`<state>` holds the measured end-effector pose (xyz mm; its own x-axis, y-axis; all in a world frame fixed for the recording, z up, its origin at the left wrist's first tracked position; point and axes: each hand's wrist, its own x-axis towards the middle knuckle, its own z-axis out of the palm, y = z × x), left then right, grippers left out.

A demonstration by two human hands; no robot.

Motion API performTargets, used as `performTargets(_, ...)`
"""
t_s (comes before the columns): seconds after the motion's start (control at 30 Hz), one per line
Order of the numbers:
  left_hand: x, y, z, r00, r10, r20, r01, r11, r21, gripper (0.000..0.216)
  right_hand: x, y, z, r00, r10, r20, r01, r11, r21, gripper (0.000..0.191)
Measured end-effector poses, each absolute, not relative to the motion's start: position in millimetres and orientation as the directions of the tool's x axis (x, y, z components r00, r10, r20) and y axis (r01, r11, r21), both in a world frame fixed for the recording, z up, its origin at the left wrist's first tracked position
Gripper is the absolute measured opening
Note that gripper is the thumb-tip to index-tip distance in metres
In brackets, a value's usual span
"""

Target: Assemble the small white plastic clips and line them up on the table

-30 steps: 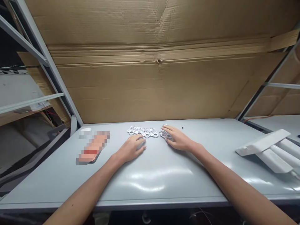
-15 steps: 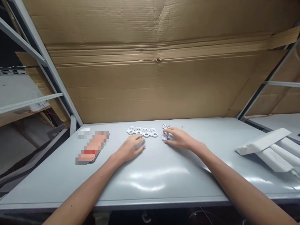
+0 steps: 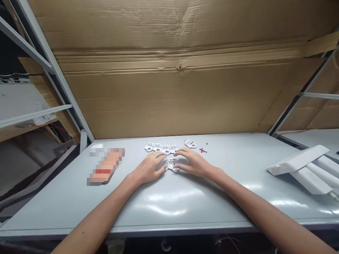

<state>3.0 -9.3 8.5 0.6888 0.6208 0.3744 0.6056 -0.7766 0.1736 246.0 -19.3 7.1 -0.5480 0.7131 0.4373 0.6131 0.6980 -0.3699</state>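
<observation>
left hand [image 3: 148, 168]: fingers spread, just beside the white plastic piece [image 3: 172, 164] | right hand [image 3: 193, 163]: fingers spread, touching that piece, no pinch | piece: flat on the table [image 3: 185, 208], between both hands | behind: four white pieces [image 3: 160, 148] in a row

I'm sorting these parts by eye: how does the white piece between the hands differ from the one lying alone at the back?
The piece between the left hand and right hand sits nearer the person, while the lone piece lies further back. The right hand's fingers are against the first; the lone piece is untouched. The first has its long side toward the person; the lone piece lies turned sideways. Both are white and flat, with cut-out holes.
</observation>
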Motion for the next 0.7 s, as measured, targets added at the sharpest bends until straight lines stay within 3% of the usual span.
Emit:
performTargets(0.2,12,-15,6,0.69,0.643,0.332,0.597,-0.765,0.243,0.046,251,-16,3,-0.503,0.772,0.388,0.64,0.635,-0.433,0.01)
performTargets(0.53,13,-11,4,0.683,0.645,0.342,0.572,-0.764,0.299,0.041,241,-16,-1,-0.498,0.755,0.426,0.591,0.655,-0.47,0.017)
performTargets(0.7,12,-10,5,0.696,0.626,0.352,0.564,-0.78,0.272,0.033,241,-19,4,-0.385,0.774,0.502,0.526,0.631,-0.57,0.019)
